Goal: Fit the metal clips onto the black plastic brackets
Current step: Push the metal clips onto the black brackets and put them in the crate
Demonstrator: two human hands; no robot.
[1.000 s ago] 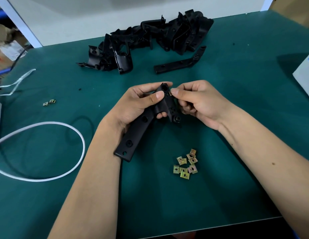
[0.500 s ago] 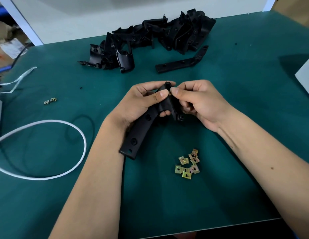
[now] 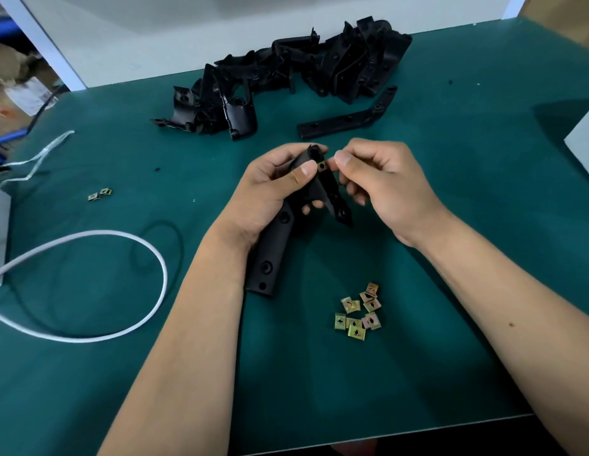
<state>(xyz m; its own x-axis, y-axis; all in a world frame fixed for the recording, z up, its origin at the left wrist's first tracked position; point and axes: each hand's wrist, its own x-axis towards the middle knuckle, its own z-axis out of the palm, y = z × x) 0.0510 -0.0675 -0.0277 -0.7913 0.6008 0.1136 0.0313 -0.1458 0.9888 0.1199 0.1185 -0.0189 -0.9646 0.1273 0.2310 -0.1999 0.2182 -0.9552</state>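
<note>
The far end of the bracket is partly hidden under the left hand, and the right hand covers part of its short leg. Whether the right fingertips pinch the clip or only touch it is hard to make out; the curled fingers hide the contact. A white box is cut off at the right edge, and clutter beyond the bench at top left is blurred.

The left hand wraps round the bracket's bend, thumb pressed on top beside the clip, fingers curled beneath, forearm angled up from the lower left. The right hand has its fingers curled, thumb and forefinger meeting at the clip, which sits on the bracket's upper end, above the bench middle.

A heap of about 7 loose clips lies near the front, 2 more clips well apart at left. A pile of brackets sits at the back, with 1 single bracket just in front. A white cable loops at left.
</note>
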